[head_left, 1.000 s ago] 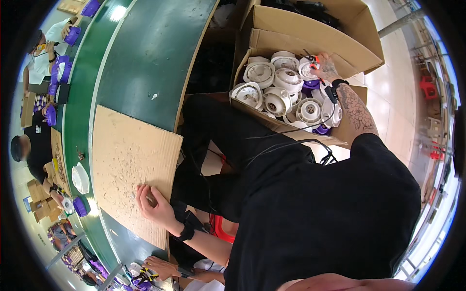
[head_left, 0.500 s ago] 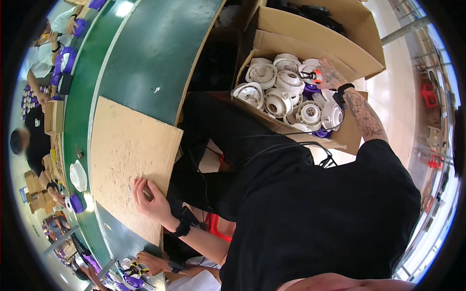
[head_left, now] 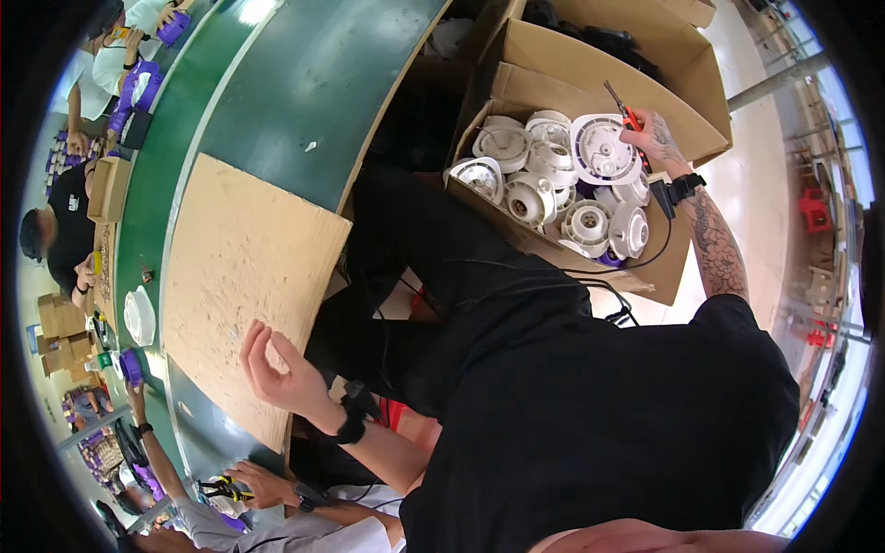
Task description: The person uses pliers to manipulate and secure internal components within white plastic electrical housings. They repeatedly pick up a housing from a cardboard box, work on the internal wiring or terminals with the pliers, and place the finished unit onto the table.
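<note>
My left hand (head_left: 284,376) hovers loosely curled over the near edge of the wooden board (head_left: 240,267), thumb and fingers apart, with nothing visible in it. My right hand (head_left: 656,140) is at the carton on the right, closed around a red-handled tool (head_left: 632,122) that looks like pliers, its dark jaws pointing up and left. The same hand's thumb and fingers meet the rim of a round white plastic housing (head_left: 601,155), which sits above the others. More white housings (head_left: 530,198) fill the cardboard box (head_left: 512,226) below it.
A second carton (head_left: 678,78) with black items stands behind the first. The green workbench (head_left: 304,101) runs along the left, with a white part (head_left: 139,316) across the divider. A co-worker's hand (head_left: 263,484) works with a yellow-and-black tool at the lower left. Cables (head_left: 604,281) trail across my lap.
My right hand has come up out of the pile, with the white housing raised and the tool turned upward. My left hand has shifted slightly toward the board's near edge.
</note>
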Motion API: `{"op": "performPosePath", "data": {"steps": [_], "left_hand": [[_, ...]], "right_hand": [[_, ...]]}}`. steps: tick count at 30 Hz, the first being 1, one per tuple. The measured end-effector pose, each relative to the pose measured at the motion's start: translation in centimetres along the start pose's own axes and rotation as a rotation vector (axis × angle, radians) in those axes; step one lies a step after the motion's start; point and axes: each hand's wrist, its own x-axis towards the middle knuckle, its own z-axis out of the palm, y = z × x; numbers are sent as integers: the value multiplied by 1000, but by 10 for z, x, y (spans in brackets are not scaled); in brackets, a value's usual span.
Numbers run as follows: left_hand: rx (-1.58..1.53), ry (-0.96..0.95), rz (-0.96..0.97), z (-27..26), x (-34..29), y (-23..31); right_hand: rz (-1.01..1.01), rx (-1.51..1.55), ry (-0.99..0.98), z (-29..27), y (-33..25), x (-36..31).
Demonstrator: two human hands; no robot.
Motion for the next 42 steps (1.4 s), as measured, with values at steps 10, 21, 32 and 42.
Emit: {"op": "performPosePath", "data": {"steps": [10, 21, 32, 42], "left_hand": [[-1180, -950, -532, 118, -78, 100], [-1853, -671, -1045, 133, 10, 105], [-1237, -17, -469, -38, 126, -9], [-855, 216, -591, -31, 188, -186]], "right_hand": [[-332, 445, -48, -34, -122, -39], [-1431, 285, -268, 23, -366, -119], [-1073, 647, -594, 101, -466, -35], [-838, 444, -1008, 206, -590, 19]]}}
